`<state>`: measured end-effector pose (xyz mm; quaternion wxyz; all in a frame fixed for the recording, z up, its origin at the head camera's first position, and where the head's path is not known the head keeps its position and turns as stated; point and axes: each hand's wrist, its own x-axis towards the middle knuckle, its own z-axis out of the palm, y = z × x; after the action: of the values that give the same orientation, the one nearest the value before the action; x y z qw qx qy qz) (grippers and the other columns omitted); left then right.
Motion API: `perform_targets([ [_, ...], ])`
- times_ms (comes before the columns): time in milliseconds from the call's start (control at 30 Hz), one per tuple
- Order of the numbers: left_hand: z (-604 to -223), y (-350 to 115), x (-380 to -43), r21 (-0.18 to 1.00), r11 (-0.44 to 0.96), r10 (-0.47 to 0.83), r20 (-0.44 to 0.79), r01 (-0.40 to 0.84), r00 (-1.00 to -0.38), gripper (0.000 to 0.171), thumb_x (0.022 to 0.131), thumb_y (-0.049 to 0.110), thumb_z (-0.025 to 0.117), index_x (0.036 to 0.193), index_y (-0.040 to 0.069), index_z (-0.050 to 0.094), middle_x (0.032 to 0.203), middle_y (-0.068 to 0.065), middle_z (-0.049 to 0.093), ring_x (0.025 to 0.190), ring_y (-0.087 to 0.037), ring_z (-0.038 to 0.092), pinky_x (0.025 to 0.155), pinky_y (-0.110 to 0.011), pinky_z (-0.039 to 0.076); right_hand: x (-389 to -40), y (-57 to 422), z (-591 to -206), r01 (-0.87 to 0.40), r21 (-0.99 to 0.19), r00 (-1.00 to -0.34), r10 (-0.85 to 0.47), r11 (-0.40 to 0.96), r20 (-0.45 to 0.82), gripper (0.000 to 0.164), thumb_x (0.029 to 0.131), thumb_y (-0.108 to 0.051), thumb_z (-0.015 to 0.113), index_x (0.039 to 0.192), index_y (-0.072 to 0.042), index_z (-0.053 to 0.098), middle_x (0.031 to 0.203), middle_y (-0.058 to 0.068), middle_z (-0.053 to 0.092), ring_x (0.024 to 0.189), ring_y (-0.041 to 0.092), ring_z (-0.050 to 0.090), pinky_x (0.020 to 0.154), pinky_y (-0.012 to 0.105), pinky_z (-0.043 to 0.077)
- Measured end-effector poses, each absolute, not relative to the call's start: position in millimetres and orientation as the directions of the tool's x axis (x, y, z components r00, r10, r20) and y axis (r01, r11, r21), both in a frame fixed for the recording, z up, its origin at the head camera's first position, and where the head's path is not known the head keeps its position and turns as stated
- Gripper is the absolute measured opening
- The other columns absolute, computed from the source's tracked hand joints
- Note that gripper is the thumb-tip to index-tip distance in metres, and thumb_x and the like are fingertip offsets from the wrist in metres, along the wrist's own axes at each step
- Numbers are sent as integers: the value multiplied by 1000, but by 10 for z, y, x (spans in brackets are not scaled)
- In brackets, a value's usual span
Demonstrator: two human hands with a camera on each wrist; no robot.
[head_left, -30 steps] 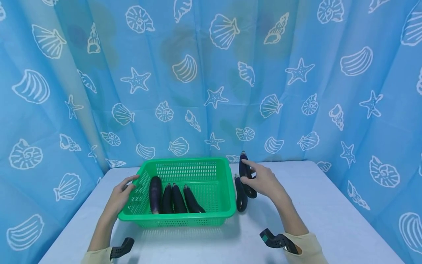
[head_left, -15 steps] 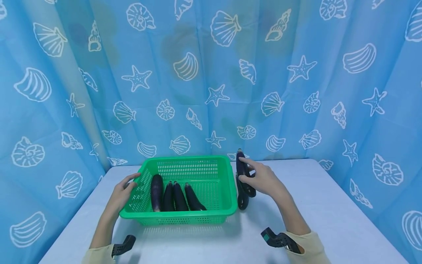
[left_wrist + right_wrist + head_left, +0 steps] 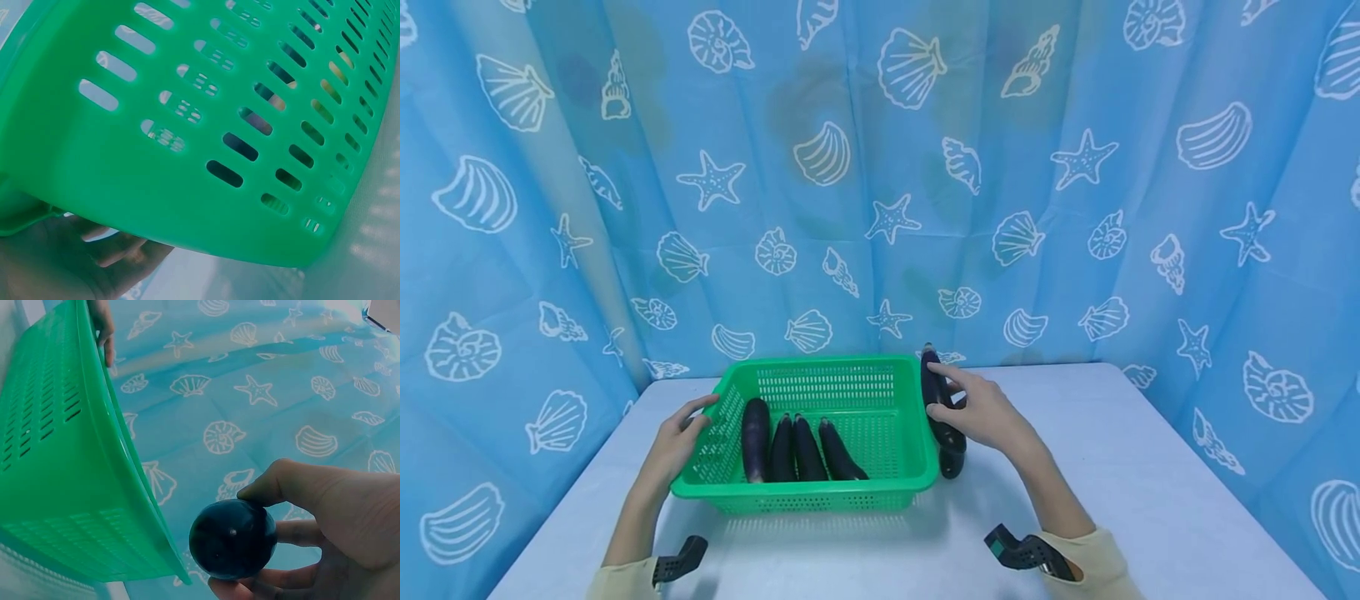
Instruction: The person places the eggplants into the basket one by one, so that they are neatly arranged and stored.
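Observation:
A green plastic basket (image 3: 820,492) stands on the table, with several dark purple eggplants (image 3: 756,442) lying side by side in its left and middle part. My left hand (image 3: 673,442) holds its left rim, fingers over the edge. Just outside the right rim, my right hand (image 3: 985,408) grips an eggplant (image 3: 935,387) between thumb and fingers, stem end up and away. The rounded end of that eggplant (image 3: 231,540) faces the right wrist camera. Another eggplant (image 3: 952,465) lies on the table beneath it, partly hidden. Through the basket's slots (image 3: 240,147), dark shapes show in the left wrist view.
The table has a white cover (image 3: 1120,483). A blue curtain (image 3: 865,192) with white shell and starfish prints hangs behind it and along both sides. The right part of the basket floor (image 3: 880,442) shows bare green mesh.
My right hand has moved left with the eggplant, bringing it up to the basket's right rim. The left hand and the basket hold their place.

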<state>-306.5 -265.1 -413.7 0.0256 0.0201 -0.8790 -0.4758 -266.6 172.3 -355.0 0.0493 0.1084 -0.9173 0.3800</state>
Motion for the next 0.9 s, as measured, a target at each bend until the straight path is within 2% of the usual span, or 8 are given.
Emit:
perform_targets([
  [467, -4142, -2661, -3037, 835, 551, -46, 33, 2, -998, 48, 105, 25, 31, 152, 16, 36, 151, -28, 38, 139, -49, 37, 110, -67, 29, -2661, 1497, -3619, -276, -676, -961, -200, 683, 190, 62, 90, -28, 68, 147, -24, 46, 129, 19, 62, 112, 32, 64, 81, 44, 58],
  [700, -4151, -2652, -3053, 839, 544, -47, 40, 8, -998, 47, 105, 24, 32, 151, 15, 36, 151, -28, 38, 138, -48, 38, 109, -66, 31, -2679, 1417, -3608, -301, -664, -953, -228, 685, 197, 61, 89, -28, 69, 146, -23, 47, 121, 15, 66, 95, 23, 68, 72, 37, 58],
  [900, -4152, -2652, -3070, 841, 540, -47, 43, 11, -998, 48, 105, 24, 31, 152, 16, 36, 151, -29, 39, 138, -49, 39, 108, -66, 33, -2722, 1348, -3581, -308, -659, -951, -229, 686, 206, 56, 89, -29, 69, 142, -27, 52, 122, 13, 66, 105, 25, 65, 73, 37, 58],
])
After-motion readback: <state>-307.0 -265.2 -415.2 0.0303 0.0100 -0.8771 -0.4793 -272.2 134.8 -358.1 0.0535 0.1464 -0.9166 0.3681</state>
